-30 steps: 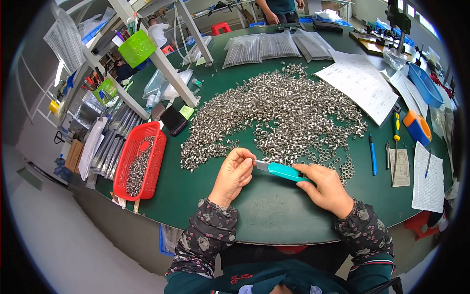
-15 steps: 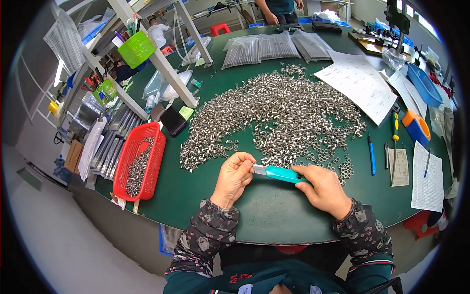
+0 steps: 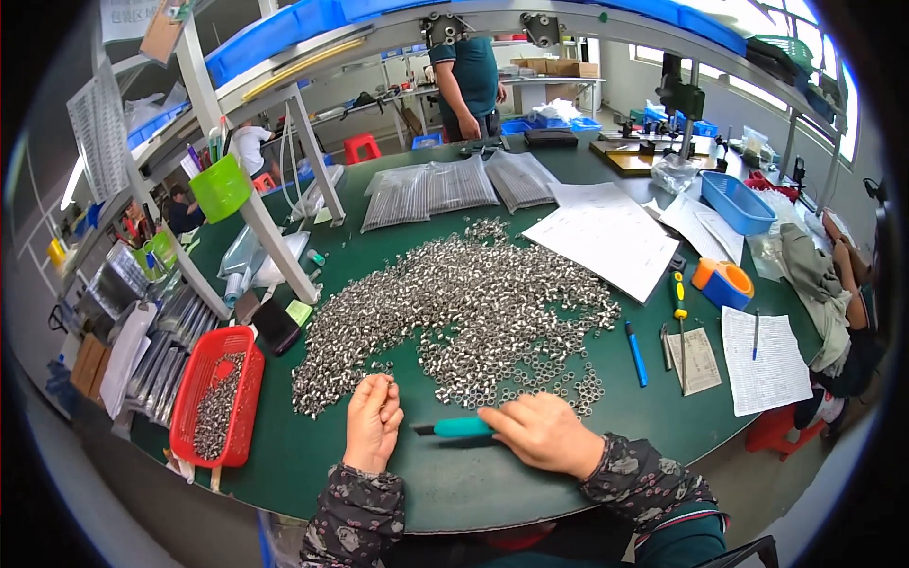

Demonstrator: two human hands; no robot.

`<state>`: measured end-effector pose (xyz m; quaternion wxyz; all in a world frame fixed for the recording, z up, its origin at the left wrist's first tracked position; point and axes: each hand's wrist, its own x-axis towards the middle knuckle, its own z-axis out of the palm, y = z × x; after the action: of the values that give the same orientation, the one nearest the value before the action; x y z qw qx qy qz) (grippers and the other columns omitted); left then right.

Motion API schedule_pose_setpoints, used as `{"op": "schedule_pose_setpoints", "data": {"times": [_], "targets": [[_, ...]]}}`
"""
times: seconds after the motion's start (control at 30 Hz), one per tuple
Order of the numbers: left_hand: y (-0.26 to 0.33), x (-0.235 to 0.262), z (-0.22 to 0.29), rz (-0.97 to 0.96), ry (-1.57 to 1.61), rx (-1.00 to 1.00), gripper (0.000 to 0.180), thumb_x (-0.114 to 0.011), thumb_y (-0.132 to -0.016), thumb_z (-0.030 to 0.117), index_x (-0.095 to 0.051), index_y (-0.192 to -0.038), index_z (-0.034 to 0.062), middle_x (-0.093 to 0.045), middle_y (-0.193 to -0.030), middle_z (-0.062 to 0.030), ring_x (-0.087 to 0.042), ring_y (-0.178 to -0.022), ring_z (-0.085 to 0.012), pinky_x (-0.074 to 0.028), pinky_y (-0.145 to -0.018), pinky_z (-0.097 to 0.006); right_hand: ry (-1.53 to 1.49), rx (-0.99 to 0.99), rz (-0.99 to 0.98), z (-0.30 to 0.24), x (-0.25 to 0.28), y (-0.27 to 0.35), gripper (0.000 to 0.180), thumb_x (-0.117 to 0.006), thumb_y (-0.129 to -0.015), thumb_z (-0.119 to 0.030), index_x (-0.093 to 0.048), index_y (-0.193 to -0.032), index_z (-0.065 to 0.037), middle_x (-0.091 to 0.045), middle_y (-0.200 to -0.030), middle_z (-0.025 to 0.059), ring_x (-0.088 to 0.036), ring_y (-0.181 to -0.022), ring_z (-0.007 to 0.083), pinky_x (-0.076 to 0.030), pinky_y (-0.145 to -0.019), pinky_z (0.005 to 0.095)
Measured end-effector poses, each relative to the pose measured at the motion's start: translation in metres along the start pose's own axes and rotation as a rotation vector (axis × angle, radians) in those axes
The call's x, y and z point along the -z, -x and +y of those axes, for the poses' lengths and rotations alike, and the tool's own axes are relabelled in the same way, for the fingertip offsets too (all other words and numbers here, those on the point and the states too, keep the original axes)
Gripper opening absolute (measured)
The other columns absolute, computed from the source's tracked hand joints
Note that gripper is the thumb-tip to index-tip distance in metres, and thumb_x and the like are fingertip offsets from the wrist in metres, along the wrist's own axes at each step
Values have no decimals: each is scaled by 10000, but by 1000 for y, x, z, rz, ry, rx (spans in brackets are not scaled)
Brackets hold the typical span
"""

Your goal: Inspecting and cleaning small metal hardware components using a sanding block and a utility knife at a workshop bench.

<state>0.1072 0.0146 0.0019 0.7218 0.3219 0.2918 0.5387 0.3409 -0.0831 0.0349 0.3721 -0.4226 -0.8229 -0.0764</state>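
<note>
A teal utility knife [image 3: 462, 428] lies in the grip of my right hand [image 3: 547, 435], its blade end pointing left above the green table. To its left, my left hand [image 3: 373, 422] is raised with thumb and fingers pinched together; whatever small thing sits between the fingertips I cannot make out. A gap separates the blade from my left hand. Beyond both hands spreads a wide heap of small shiny metal rings [image 3: 445, 312], with a few stray ones at its near right side.
A red plastic basket [image 3: 248, 398] at the left holds more rings. Papers [image 3: 606, 237], a blue pen [image 3: 635, 355], a yellow-handled screwdriver [image 3: 679, 295] and an orange-and-blue tape roll [image 3: 722, 282] lie at right. Bagged tubes [image 3: 431, 192] lie behind the heap. A person [image 3: 466, 90] stands beyond the table.
The view has tilted up and shifted right. My left hand has parted from the knife, whose blade was at its fingertips before. The knife stays in my right hand.
</note>
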Motion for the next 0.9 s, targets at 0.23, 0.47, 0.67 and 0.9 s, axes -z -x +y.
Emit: {"op": "schedule_pose_setpoints", "data": {"times": [0.23, 0.47, 0.67, 0.9], "targets": [[-10, 2, 5, 23, 71, -67, 92, -453, -907, 105, -523, -950, 65, -520, -769, -38, -364, -480, -37, -261, -369, -159, 129, 148, -192, -1, 2, 1, 372, -561, -708, -101, -566, -1077, -64, -519, -725, 8, -491, -603, 139, -363, -513, 265], [-9, 8, 1, 9, 36, -98, 78, -468, -898, 79, -507, -964, 66, -524, -822, -41, -348, -485, -35, -269, -371, -163, 98, 219, -234, -7, 0, 4, 387, -513, -719, -109, -548, -1100, -53, -439, -674, 10, -487, -605, 138, -375, -517, 266], [-9, -1, 2, -5, -20, -63, 123, -465, -902, 102, -511, -1004, 50, -528, -827, -47, -354, -495, -39, -273, -385, -156, 19, 53, -35, -3, 3, 1, 374, -593, -683, -39, -574, -1056, -31, -490, -652, 47, -486, -529, 190, -393, -480, 306], [-7, -6, 1, -70, -72, -32, 86, -469, -907, 130, -515, -930, 61, -469, -718, -3, -333, -478, -15, -260, -389, -150, 31, 9, -38, 6, -3, 0, 403, -552, -652, -24, -575, -1054, -42, -432, -635, 38, -473, -548, 180, -393, -497, 301]]}}
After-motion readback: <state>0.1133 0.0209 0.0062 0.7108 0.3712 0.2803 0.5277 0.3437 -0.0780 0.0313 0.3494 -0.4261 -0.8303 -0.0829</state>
